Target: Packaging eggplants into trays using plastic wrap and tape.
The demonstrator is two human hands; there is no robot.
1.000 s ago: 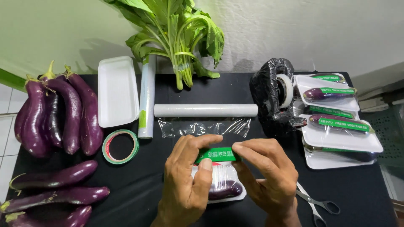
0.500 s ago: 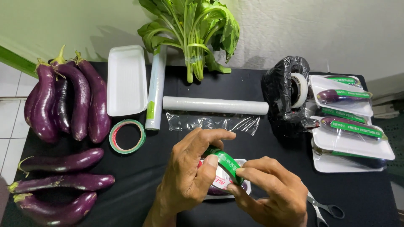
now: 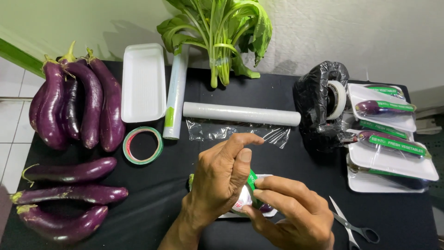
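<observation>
While the wrapped eggplant tray (image 3: 249,203) lies on the black table (image 3: 286,157), mostly hidden under both hands, the left hand (image 3: 222,180) curls its fingers around it, and the right hand (image 3: 289,215) seems to pinch its green label (image 3: 252,178) between thumb and forefinger.

The light is bright and soft. The leafy greens (image 3: 222,32) throw a dim shadow on the wall. The plastic wrap (image 3: 240,132) shines, and everything looks sharp.

Bare black cloth (image 3: 286,157) between cling-film roll (image 3: 240,114) and scissors (image 3: 352,226).
</observation>
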